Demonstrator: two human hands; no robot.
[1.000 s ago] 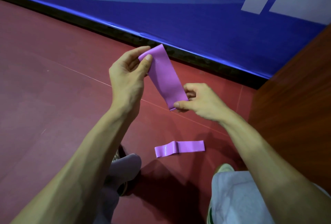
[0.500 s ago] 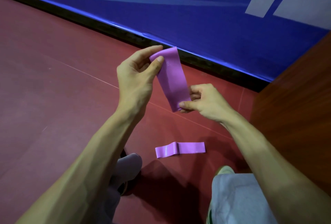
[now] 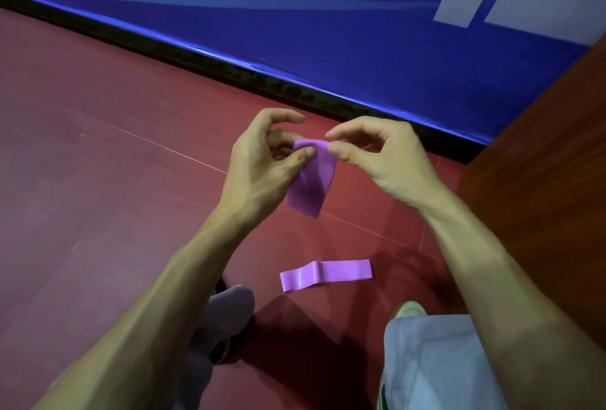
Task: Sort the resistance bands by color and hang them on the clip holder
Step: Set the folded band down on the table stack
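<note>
Both hands, left hand (image 3: 259, 163) and right hand (image 3: 377, 153), pinch one purple band (image 3: 313, 183) (top edge).

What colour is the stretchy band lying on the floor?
Purple: the flat rubber band on the red floor, clearest in the head view.

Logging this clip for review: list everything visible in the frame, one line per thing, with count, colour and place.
held resistance band: 1, purple, pinched at its top edge by both hands, hanging down
floor resistance band: 1, purple, lying kinked on the floor near the feet
floor: 1, dark red, with thin seam lines
wall banner: 1, blue with pale lettering, along the far edge
wooden panel: 1, reddish brown, right side
clip holder: none in view
shoes: 2, partly hidden below
left hand: 1, pinching the band
right hand: 1, pinching the band
</note>
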